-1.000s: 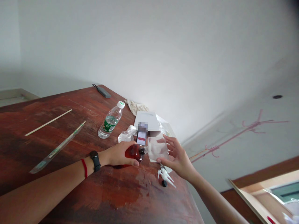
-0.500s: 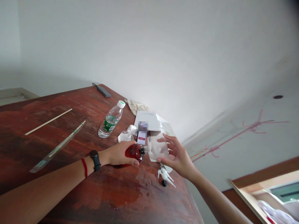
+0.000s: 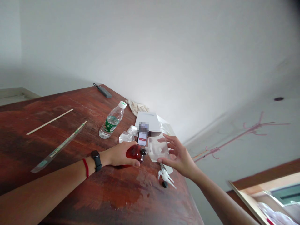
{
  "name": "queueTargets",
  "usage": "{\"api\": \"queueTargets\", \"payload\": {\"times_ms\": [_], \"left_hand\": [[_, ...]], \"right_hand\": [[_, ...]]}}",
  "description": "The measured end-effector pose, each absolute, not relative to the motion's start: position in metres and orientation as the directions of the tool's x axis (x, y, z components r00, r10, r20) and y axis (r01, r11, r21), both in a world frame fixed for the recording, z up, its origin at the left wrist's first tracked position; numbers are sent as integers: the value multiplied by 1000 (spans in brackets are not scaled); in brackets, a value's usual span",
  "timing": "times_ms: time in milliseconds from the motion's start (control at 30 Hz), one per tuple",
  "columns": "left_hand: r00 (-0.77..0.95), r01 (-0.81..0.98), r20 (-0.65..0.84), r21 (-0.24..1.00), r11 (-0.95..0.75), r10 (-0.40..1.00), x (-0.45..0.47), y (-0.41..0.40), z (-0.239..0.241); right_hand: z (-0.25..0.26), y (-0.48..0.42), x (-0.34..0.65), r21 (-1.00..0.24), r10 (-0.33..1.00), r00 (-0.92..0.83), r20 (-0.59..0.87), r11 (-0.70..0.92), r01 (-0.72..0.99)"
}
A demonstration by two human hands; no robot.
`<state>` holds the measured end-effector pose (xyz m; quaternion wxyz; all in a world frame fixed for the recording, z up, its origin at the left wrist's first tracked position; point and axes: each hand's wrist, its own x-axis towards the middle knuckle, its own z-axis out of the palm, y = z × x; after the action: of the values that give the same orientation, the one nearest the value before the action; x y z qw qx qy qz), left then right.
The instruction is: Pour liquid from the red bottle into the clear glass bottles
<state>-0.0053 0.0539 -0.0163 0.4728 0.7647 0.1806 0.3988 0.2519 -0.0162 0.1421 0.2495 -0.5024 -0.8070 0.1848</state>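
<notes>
My left hand [image 3: 122, 155] is wrapped round a small red bottle [image 3: 135, 153], tipped on its side with its neck pointing right. My right hand [image 3: 180, 156] holds a clear plastic container [image 3: 158, 149] upright by its side, thumb below and fingers behind it. The bottle's neck meets the container's left edge. A black watch [image 3: 96, 160] and a red band [image 3: 85, 168] sit on my left wrist. Both hands hover over the right end of a dark red wooden table [image 3: 70, 175].
A water bottle [image 3: 112, 120] with a green label lies behind my hands. A phone [image 3: 142, 137], white box [image 3: 148, 121], cloth [image 3: 137, 107] and clear packets crowd the far right. A white spray nozzle [image 3: 166, 177] and black cap [image 3: 164, 184] lie near the table edge. A wooden stick [image 3: 49, 122] and a wrapped stick [image 3: 58, 147] lie left.
</notes>
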Motion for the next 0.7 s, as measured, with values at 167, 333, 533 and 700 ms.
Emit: {"api": "queueTargets", "payload": {"times_ms": [167,333,533,700], "left_hand": [[617,-105,436,870,-482,654,-5,54,-16],[621,-107,444,864,-491,646,-6,55,-17],[616,-99,438,867,-488,654,-6,53,-15],[623,-81,421,873,-481,659,-7,51,-12]], "right_hand": [[143,-16,250,-540,900,-374,225,435,720],[145,-16,250,-533,899,-376,225,437,724],[148,-15,249,-501,903,-374,214,430,751],[154,-14,246,-465,903,-380,199,428,775]]}}
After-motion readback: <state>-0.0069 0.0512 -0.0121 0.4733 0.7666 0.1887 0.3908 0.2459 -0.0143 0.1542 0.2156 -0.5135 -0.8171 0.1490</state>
